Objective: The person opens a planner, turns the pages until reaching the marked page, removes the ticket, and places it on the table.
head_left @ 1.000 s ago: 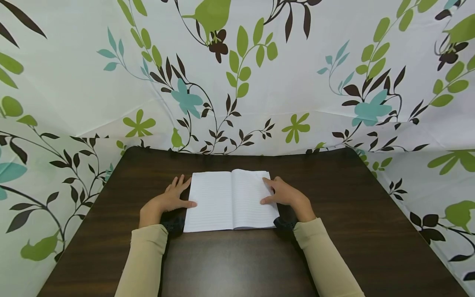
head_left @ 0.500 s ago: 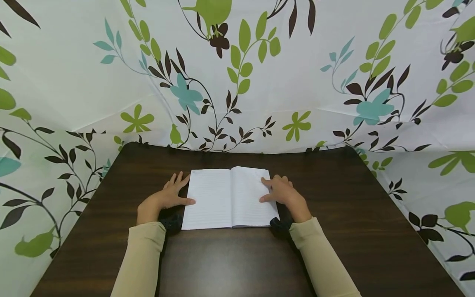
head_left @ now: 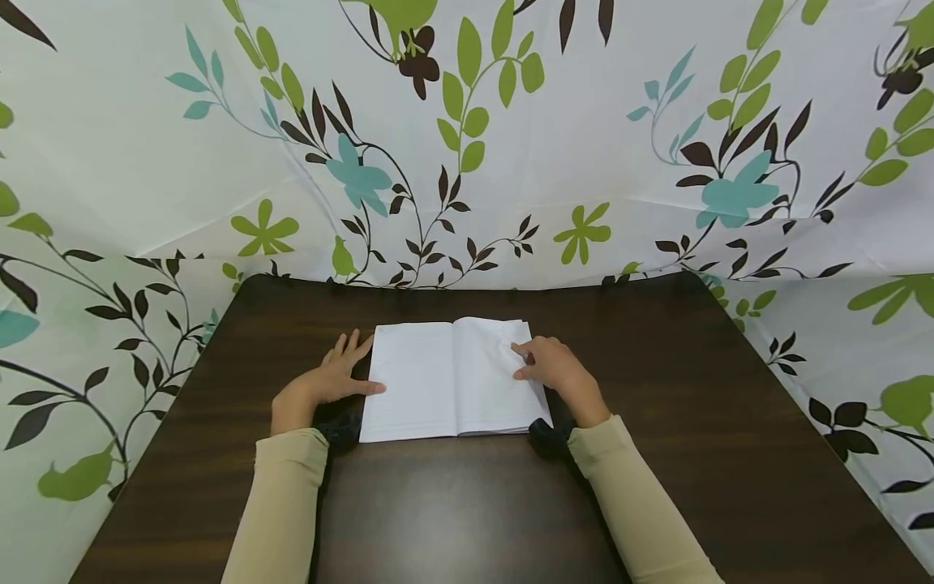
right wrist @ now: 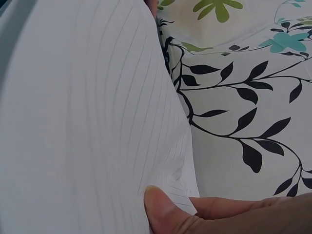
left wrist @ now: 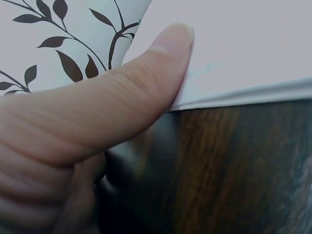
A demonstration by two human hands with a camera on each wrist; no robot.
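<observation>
An open lined notebook (head_left: pixel 412 381) lies on the dark wooden table, its two visible pages white. My left hand (head_left: pixel 324 385) rests at its left edge, fingers spread on the table and thumb on the left page. Up close in the left wrist view, the thumb (left wrist: pixel 122 92) presses on the page's edge. At the right edge, my right hand (head_left: pixel 558 365) pinches the right page. The right wrist view shows this page (right wrist: pixel 107 122) bowed upward, with the right thumb (right wrist: pixel 163 212) on its face and a finger behind it.
The dark wood table (head_left: pixel 452 511) extends around the notebook on all sides. Behind it hangs a white cloth (head_left: pixel 584 138) printed with leaves, flowers and birds. Black wrist devices (head_left: pixel 550 438) sit near the notebook's lower corners.
The right hand's thumb and index finger have drawn closer together on the right page, which now creases near them. The left hand holds its place. The head view has tilted slightly.
</observation>
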